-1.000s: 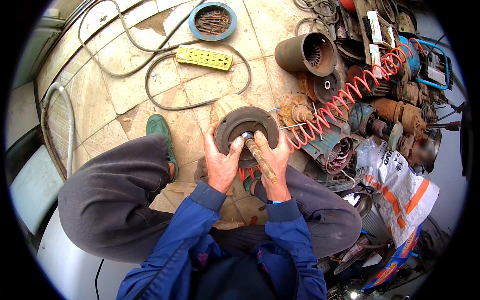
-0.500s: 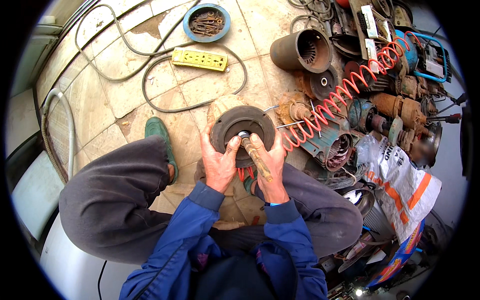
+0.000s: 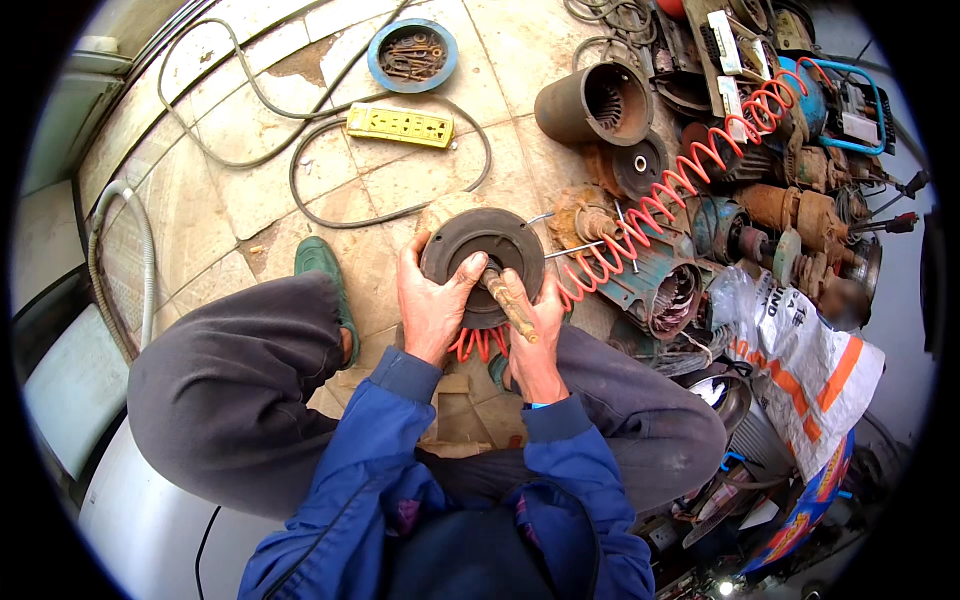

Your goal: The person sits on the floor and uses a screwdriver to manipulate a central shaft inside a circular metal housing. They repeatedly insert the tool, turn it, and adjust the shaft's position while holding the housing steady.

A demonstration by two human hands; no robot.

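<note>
A dark round metal flange (image 3: 457, 235) with small rim holes sits between my knees, with a rusty, yellowish shaft (image 3: 514, 310) sticking out of its centre toward me. My left hand (image 3: 432, 300) grips the flange's left side, its thumb near the shaft where that enters the hub. My right hand (image 3: 540, 330) is closed on the right side, its thumb beside the shaft. A pale, worn housing (image 3: 450, 207) shows behind the flange. Rusty metal parts and thin rods lie just right of it; red coiled hose (image 3: 590, 280) runs past them and shows under the flange.
A yellow power strip (image 3: 399, 125), looping cable and a blue bowl of rusty bolts (image 3: 435, 57) lie on the tiled floor. A grey cylinder (image 3: 570, 110), greenish motor housing (image 3: 660, 300), other machinery and a white sack (image 3: 810, 380) crowd the right. A pale hose (image 3: 147, 265) lies left.
My left thumb has moved slightly right and up toward the shaft's base, covering more of the bright hub. The shaft and both hands have shifted only slightly; the view has moved a little.
</note>
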